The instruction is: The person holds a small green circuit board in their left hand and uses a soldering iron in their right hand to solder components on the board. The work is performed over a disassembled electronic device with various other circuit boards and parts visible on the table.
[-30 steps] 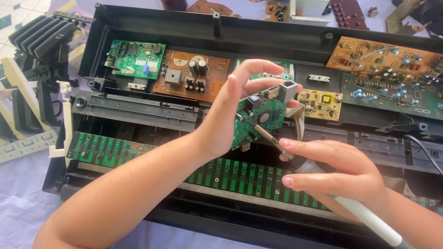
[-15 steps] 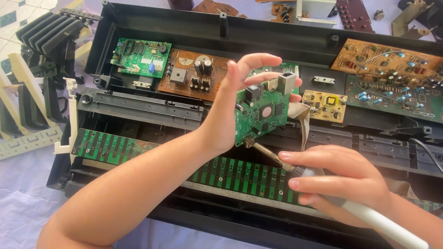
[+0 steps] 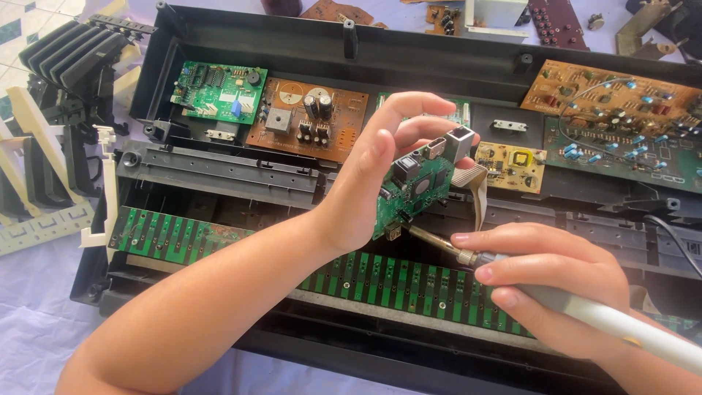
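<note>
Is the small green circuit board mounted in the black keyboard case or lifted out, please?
Lifted out: the left hand holds the small green circuit board above the black keyboard case.

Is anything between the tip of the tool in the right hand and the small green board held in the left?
Nothing visible. The grey-handled soldering iron in the right hand has its metal tip at the lower edge of the small green circuit board, held by the left hand.

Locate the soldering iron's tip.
In the head view, right of centre: the soldering iron, in the right hand, touches the small green board's lower edge.
</note>
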